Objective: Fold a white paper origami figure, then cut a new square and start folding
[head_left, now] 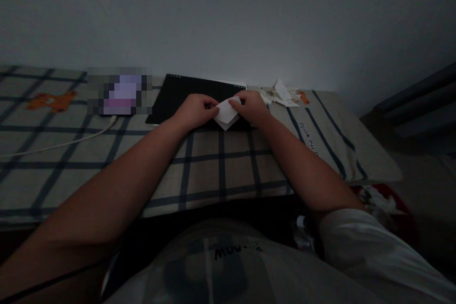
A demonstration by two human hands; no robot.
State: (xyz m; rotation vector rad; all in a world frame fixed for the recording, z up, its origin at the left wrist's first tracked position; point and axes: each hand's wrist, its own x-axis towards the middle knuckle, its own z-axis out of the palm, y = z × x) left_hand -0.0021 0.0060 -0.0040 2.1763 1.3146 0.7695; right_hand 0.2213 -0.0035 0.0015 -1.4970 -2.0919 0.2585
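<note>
A small folded piece of white paper (227, 113) lies between both hands over a black flat mat (178, 97) on a plaid-covered surface. My left hand (197, 109) pinches the paper's left edge with its fingertips. My right hand (251, 106) grips the paper's upper right edge. The paper's lower corner points toward me.
A pile of folded and crumpled paper pieces (280, 94) sits at the back right by the wall. A white cable (64, 142) runs across the plaid cloth (221, 171) at left, near a blurred-out object (119, 91). An orange cartoon print (52, 101) marks the cloth at far left.
</note>
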